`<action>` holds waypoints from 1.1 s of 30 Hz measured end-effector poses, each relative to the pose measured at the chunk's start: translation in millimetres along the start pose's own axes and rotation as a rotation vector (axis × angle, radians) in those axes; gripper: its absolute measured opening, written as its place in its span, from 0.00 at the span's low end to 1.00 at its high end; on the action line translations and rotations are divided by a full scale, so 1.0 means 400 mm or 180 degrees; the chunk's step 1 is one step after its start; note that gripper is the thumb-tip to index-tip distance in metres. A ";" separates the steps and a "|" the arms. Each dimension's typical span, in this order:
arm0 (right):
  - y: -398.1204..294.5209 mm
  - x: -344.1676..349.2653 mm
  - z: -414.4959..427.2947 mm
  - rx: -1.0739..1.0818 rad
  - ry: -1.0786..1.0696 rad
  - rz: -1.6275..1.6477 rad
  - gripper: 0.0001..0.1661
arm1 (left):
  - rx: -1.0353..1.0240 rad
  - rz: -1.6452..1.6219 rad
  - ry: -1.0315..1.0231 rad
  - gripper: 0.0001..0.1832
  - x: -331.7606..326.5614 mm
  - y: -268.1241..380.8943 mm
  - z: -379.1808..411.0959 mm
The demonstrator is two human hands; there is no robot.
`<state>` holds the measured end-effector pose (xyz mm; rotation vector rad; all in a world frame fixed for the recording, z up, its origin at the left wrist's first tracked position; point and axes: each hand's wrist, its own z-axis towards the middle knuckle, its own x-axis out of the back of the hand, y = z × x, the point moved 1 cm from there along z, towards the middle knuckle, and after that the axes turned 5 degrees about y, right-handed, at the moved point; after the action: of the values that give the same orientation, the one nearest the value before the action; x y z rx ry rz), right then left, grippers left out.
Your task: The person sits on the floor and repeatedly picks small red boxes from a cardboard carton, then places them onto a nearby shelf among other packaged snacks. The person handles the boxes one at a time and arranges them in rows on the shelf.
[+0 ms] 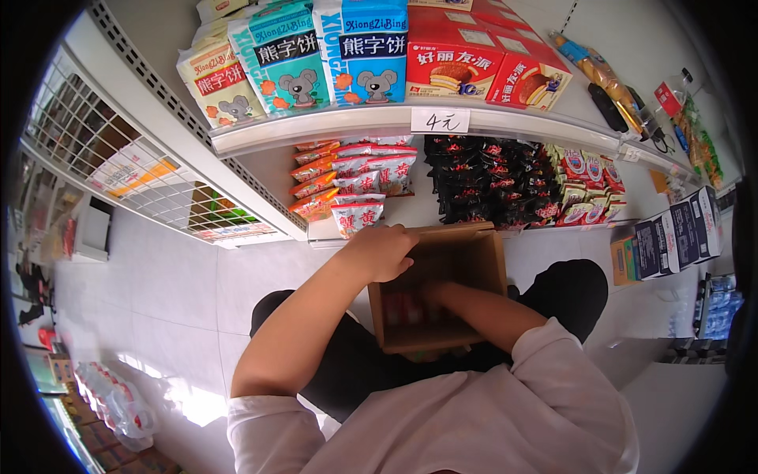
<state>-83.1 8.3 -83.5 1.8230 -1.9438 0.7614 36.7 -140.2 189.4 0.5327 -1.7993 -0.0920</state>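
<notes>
An open cardboard box [500, 260] stands between my knees, before the shelf. My left hand [388, 253] has its fingers closed over the box's upper left edge. Deep inside the box is my right hand [435, 294], in shadow, so its fingers and anything in them are hidden. Small red-and-white packets [402, 308] lie dimly visible at the box's bottom. Just beyond my left hand, white snack packets [357, 214] sit at the front of the lower shelf. Black snack packets [491, 178] fill several rows behind the box.
Above, a shelf edge with a price card [440, 121] juts out, bearing biscuit bags [364, 59] and red pie boxes [456, 68]. Cream-and-red packets [586, 183] lie on the lower shelf's right. A wire mesh panel [148, 160] stands left, dark-blue cartons [678, 234] right.
</notes>
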 end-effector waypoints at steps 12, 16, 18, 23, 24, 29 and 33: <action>0.022 0.566 -0.715 0.1668 0.1588 0.0255 0.08 | -0.0802 -0.1654 0.0294 0.41 0.046 0.046 -0.033; 0.006 0.656 -0.836 0.1782 0.2291 0.0307 0.17 | -0.0720 -0.2191 0.1023 0.37 0.063 0.048 -0.014; 0.010 0.662 -0.841 0.2103 0.2994 0.0177 0.27 | -0.0731 -0.2411 0.1629 0.37 0.064 0.048 -0.020; 0.006 0.651 -0.822 0.1828 0.3748 0.0477 0.61 | -0.0834 -0.3125 0.2958 0.37 0.047 0.064 -0.039; 0.012 0.648 -0.812 0.1785 0.3769 0.0438 0.62 | -0.1037 -0.2591 0.3103 0.39 0.046 0.053 -0.046; 0.023 0.721 -0.882 0.1616 0.4534 -0.0501 0.58 | -0.1347 -0.2433 0.3807 0.47 0.030 0.044 -0.045; 0.081 0.874 -0.957 0.1274 0.5704 -0.0957 0.52 | -0.0915 -0.1838 0.4013 0.45 0.055 0.039 -0.065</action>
<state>-185.4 -34.4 423.9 0.7028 -0.3281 1.7771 51.8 -129.7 222.1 0.6664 -0.3697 -0.3213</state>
